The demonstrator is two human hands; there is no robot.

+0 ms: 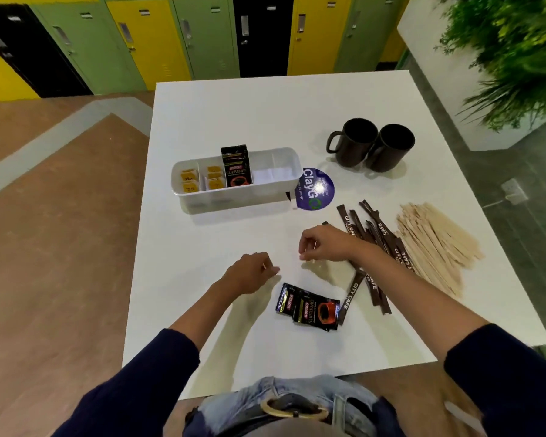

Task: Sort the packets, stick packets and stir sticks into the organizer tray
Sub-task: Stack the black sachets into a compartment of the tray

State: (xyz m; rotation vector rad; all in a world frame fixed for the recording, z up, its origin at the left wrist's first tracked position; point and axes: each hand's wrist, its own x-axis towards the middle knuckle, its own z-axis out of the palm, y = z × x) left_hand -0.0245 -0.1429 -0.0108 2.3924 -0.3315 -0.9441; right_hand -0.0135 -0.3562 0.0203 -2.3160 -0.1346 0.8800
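Note:
A white organizer tray [234,197] stands mid-table. Its left compartments hold yellow tea packets [189,181]. A black Supremo coffee packet [236,167] stands upright in the middle, and white packets [270,175] lie to its right. More black coffee packets [308,307] lie near the front edge. Brown City Cafe stick packets [371,244] and a heap of wooden stir sticks [435,244] lie to the right. My left hand [252,274] hovers curled just above-left of the loose coffee packets. My right hand [325,244] hovers with fingertips pinched beside the stick packets. I see nothing in either hand.
Two dark mugs [356,141] [391,146] stand at the back right, behind a round blue ClayGo sticker [317,189]. The white table [208,310] ends close to my body. Lockers line the far wall, and a white planter [438,74] stands to the right.

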